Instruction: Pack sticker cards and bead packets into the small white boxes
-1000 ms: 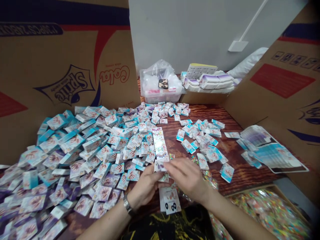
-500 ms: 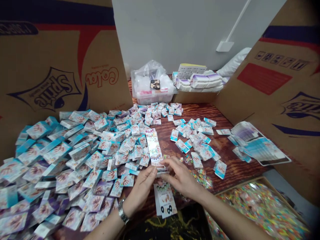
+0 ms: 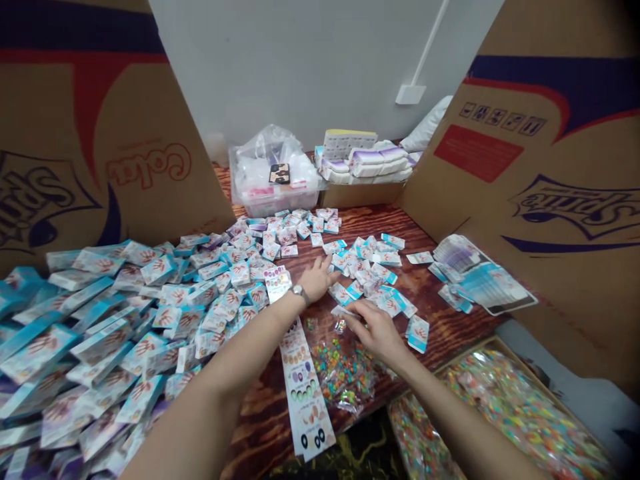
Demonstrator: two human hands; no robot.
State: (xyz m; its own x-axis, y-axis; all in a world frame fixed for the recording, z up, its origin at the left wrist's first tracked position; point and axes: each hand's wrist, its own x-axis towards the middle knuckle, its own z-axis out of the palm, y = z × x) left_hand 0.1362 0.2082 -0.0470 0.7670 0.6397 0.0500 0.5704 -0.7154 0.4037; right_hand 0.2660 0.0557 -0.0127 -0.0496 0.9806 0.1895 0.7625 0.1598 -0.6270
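Observation:
My left hand (image 3: 319, 279), wearing a wristwatch (image 3: 299, 291), reaches forward over the table with its fingers apart. Its fingertips are at the near edge of a loose group of small flat blue-and-white boxes (image 3: 370, 273); I cannot tell whether they touch one. Lower and to the right, my right hand (image 3: 375, 330) pinches a small white box (image 3: 344, 312), mostly seen edge-on. Under my left forearm a long printed sticker strip (image 3: 303, 380) lies on the table, partly hidden by the arm. Beside it are clear packets of colourful small pieces (image 3: 345, 373).
A big heap of small boxes (image 3: 150, 333) covers the left side. Cardboard walls (image 3: 185, 173) (image 3: 480, 160) rise on both sides. At the back stand a plastic tub (image 3: 280, 200) and an open carton (image 3: 365, 193). Flattened cards (image 3: 490, 283) lie right, above a box of colourful packets (image 3: 520, 407).
My hands have left the sticker strip, which now lies on the table. The left has moved forward to the flat boxes; the right now holds a small white box. The view has turned right.

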